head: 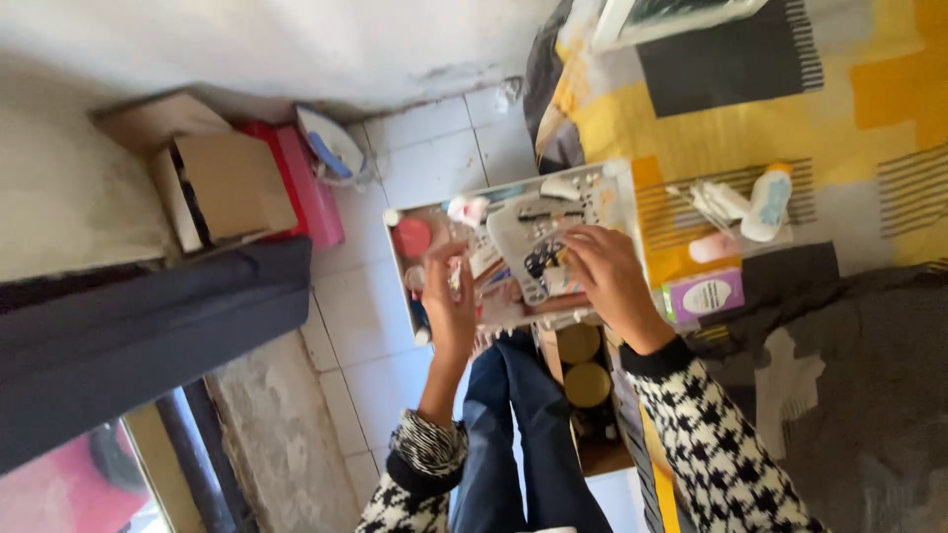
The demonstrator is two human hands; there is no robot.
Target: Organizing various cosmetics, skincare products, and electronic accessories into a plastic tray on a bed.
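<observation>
Over the white tray (400, 259), clutter is blurring together; red round lid (413, 237) showing. Left hand (449, 301) is pinching something small, unclear what. Right hand (612, 276) is lying curled on white patterned pouch (533, 242); grip hard to tell.

Black-and-white houndstooth sleeves (716, 444) with dark cuffs, blue trousers (523, 434)

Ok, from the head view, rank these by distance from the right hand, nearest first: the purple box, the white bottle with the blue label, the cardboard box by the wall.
1. Purple box, on the bedspread just beside the right hand.
2. White bottle with the blue label, farther along the bedspread.
3. Cardboard box, far across the tiled floor, beyond the left hand.
</observation>
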